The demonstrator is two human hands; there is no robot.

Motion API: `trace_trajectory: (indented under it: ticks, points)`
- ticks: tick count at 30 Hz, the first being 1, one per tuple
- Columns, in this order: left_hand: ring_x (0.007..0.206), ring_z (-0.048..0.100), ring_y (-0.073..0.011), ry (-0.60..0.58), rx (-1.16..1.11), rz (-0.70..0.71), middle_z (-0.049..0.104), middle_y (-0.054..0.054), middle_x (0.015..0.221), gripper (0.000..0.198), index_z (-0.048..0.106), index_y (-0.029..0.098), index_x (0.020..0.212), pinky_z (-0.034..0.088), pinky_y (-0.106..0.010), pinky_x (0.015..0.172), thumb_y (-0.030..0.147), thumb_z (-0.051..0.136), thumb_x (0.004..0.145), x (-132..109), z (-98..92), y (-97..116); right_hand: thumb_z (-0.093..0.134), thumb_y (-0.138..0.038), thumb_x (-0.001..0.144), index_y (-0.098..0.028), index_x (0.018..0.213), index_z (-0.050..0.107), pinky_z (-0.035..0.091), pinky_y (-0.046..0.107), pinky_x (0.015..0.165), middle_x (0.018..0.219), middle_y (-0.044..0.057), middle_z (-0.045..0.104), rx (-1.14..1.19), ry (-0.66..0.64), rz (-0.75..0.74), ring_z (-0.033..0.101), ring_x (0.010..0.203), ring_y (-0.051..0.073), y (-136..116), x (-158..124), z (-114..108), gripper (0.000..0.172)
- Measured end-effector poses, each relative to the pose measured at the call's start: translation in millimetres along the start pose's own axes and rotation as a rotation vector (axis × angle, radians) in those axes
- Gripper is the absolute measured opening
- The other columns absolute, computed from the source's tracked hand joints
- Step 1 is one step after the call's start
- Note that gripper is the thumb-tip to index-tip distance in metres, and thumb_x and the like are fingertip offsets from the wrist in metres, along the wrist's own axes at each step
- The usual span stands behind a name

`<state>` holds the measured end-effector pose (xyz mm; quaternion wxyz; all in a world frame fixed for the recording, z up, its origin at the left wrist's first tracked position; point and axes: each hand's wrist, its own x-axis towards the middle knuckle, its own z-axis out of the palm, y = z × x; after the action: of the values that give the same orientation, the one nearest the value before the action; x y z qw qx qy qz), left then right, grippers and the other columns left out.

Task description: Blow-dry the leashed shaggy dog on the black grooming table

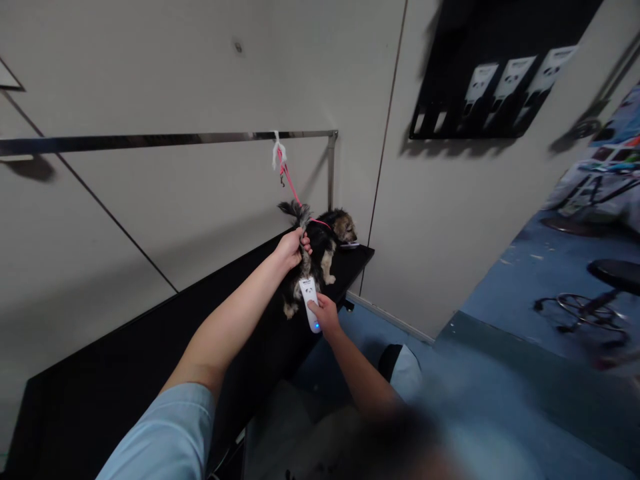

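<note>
A small black and tan dog point(325, 247) stands on the black table point(210, 347), its rear toward me and its head turned right. My left hand point(294, 248) is wrapped round the dog's raised tail point(299, 212). In my right hand point(327, 313) is a white pet clipper point(310, 303) with a blue light at its lower end. The clipper's head lies against the fur of the dog's hindquarters, below the tail. A pink leash point(291, 185) runs from the dog's neck up to the metal bar.
The metal bar point(200, 139) spans above the table along the wall, held by a post point(331, 173). A black rack point(500, 40) with several white clippers hangs on the wall. To the right, a wheeled stool point(620, 273) stands on the blue floor point(510, 287).
</note>
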<state>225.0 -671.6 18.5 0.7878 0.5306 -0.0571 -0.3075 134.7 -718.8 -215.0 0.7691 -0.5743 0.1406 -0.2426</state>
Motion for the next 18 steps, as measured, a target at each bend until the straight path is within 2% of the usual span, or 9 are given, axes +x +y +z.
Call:
trace_trajectory:
  ticks: [7, 13, 18]
  points:
    - [0.035, 0.037, -0.0090, -0.029, 0.021, -0.013, 0.037, 0.008, 0.047, 0.041, 0.044, 0.021, 0.068, 0.043, -0.022, 0.042, 0.023, 0.036, 0.108, 0, 1.4, 2, 0.081, -0.044, 0.061, -0.018, 0.099, 0.077, 0.056, 0.035, 0.074, 0.089, 0.004, 0.081, 0.026, 0.043, 0.018, 0.073, 0.081, 0.025, -1, 0, 6, 0.047]
    - [0.035, 0.038, -0.0088, -0.069, 0.034, -0.043, 0.037, 0.008, 0.047, 0.041, 0.044, 0.020, 0.068, 0.043, -0.022, 0.042, 0.022, 0.036, 0.108, 1, 1.7, 1, 0.085, -0.045, 0.059, -0.021, 0.099, 0.078, 0.057, 0.037, 0.082, 0.094, 0.003, 0.082, 0.046, 0.066, -0.012, 0.074, 0.089, 0.027, -5, 1, 9, 0.048]
    - [0.035, 0.039, -0.0097, -0.070, 0.023, -0.082, 0.038, 0.007, 0.048, 0.040, 0.045, 0.021, 0.069, 0.044, -0.022, 0.042, 0.024, 0.036, 0.108, -3, 0.5, 3, 0.087, -0.047, 0.057, -0.022, 0.098, 0.078, 0.057, 0.037, 0.079, 0.091, 0.003, 0.082, 0.053, 0.078, -0.020, 0.074, 0.089, 0.028, -9, 1, 11, 0.049]
